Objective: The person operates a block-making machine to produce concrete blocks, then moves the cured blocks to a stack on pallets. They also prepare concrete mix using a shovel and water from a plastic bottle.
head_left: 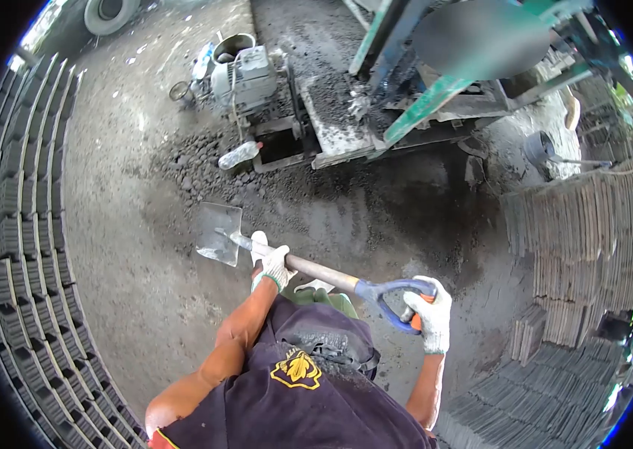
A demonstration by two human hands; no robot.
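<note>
Rows of grey concrete blocks (17, 247) are stacked at the left edge. A metal bucket (234, 46) is seen beside the motor (250, 75); its content cannot be told. The shovel (309, 268) is held over the grey floor (129, 284), its flat blade empty. The left hand (274, 263), in a white glove, is closed around the shaft. The right hand (431, 314) is closed on the orange handle.

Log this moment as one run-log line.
left hand: gripping shovel shaft | right hand: gripping the grip end | blade: raised above ground, empty | machine: beyond | stacked blocks: left
</note>
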